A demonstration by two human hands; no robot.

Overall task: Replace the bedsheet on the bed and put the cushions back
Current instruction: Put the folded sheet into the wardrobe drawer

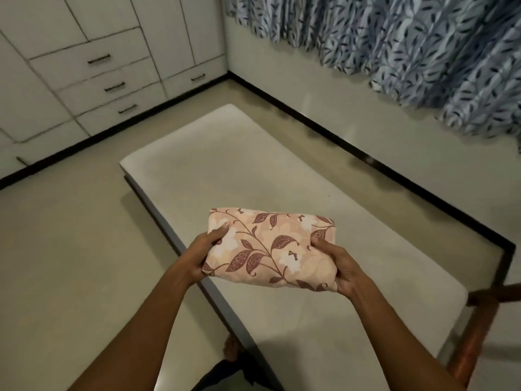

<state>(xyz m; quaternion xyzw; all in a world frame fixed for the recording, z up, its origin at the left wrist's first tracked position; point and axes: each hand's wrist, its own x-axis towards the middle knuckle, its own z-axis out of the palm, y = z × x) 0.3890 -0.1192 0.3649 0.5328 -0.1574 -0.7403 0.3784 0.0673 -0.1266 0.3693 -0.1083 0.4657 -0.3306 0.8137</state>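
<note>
hands: left (pixel 203 256), right (pixel 339 268) both grasping folded bedsheet (pixel 270 249) | over bare mattress (pixel 239 170)

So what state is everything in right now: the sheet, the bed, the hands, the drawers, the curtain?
Floral bedsheet: folded, held up over the mattress.
Mattress: bare, no sheet on it.
Left hand: grips the bedsheet's left end.
Right hand: grips its right end.
Drawers: closed.
Curtain: drawn across.
</note>
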